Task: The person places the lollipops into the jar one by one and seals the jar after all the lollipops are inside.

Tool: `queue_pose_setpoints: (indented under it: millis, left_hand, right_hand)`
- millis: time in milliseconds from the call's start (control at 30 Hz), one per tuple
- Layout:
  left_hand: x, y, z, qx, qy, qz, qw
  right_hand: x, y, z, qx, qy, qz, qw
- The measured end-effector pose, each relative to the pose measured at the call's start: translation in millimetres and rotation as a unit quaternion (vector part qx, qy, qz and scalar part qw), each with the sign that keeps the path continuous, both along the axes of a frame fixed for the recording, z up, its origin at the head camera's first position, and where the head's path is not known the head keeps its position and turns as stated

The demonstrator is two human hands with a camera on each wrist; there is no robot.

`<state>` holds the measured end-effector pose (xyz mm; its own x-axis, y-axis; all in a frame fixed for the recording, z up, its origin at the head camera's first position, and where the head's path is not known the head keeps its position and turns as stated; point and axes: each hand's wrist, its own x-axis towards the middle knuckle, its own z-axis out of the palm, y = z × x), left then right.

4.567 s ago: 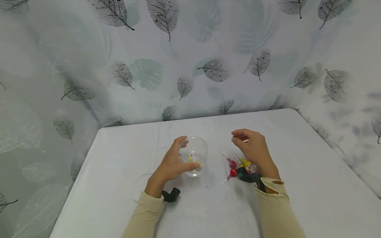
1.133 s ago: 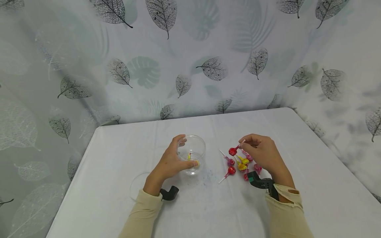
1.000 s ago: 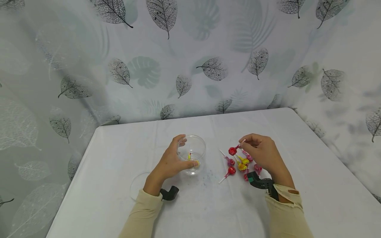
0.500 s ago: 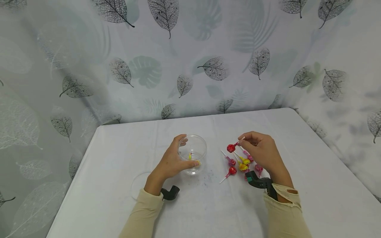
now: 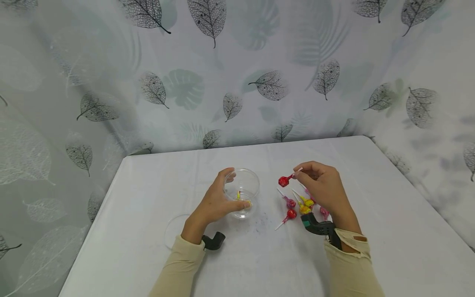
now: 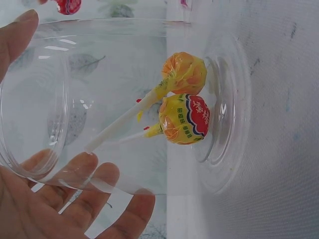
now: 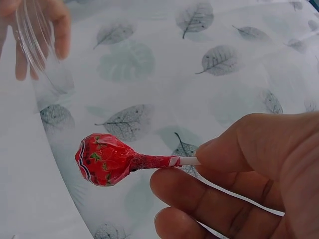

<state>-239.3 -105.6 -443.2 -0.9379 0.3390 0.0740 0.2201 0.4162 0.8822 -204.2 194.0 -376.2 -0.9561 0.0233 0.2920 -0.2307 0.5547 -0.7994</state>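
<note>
My left hand (image 5: 217, 202) grips a clear plastic jar (image 6: 114, 99) from its left side, the thumb across its front. Inside it, two yellow-wrapped lollipops (image 6: 185, 119) rest with heads at the jar's base, as the left wrist view shows. My right hand (image 5: 324, 185) pinches a red-wrapped lollipop (image 7: 107, 159) by its white stick, head pointing left toward the jar. This lollipop is held above a small pile on the table, where a yellow lollipop (image 5: 305, 209), a purple lollipop (image 5: 290, 203) and another red lollipop (image 5: 291, 214) show. My right hand and wrist camera partly hide the pile.
A clear round lid (image 5: 171, 231) lies on the white table (image 5: 259, 264) by my left wrist. Leaf-printed cloth (image 5: 230, 74) rises behind the table and along both sides. Black wrist cameras sit on both wrists.
Earlier the right hand hovered without a lollipop near the pile; it then pinched a red one. Since then it has lifted it and moved slightly left toward the jar. The left hand keeps its grip.
</note>
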Motion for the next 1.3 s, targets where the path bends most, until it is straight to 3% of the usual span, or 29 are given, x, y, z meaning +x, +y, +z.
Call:
queue_pose_setpoints:
  millis: [633,1067,1300]
  left_hand:
    - [0.0,0.4,-1.2,-0.003,0.003,0.004,1.0000]
    - [0.0,0.4,-1.0,-0.004,0.004,0.003,1.0000]
    - [0.2,0.3,-0.8,-0.002,0.002,-0.001,1.0000]
  right_hand:
    - [-0.1,-12.9,4.5,-0.045,0.013,-0.002,0.9989]
    - [-2.2,-23.5,0.4,-0.083,0.064,0.006,0.9945]
    - [-3.3,-30.7,-1.8,-0.085,0.063,0.018,0.9942]
